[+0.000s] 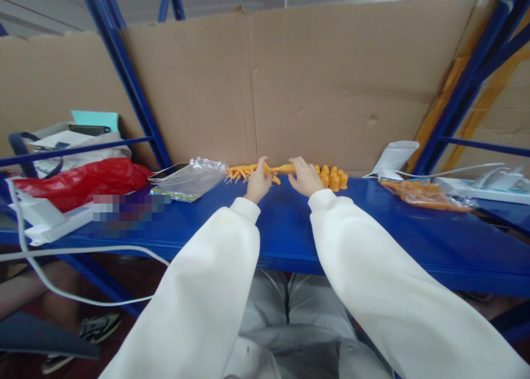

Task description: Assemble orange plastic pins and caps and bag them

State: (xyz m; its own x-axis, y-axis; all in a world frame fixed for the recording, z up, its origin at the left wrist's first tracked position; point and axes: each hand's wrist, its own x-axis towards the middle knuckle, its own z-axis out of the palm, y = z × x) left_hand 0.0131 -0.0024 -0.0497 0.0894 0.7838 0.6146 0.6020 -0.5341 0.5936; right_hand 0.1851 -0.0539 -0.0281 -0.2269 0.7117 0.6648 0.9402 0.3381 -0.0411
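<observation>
1. The left hand reaches to the far part of the blue shelf, its fingers bent over orange pieces; whether they grip any, I cannot tell.
2. The right hand is just beside it, thumb parted from the fingers, at the same row of orange; whether it holds anything is also unclear.
3. The orange strip lies between the two hands, running from the fingertips of one toward those of the other.
4. Orange strands with small metal clasps lie in a heap just left of the left hand.
5. Orange knobbly pieces stand bunched just right of the right hand.
6. Farther left of the left hand are a clear plastic bag, a phone and a red bag.
7. Well right of the right hand lies a wrapped orange packet.
8. Beyond both hands rises a cardboard sheet.
</observation>
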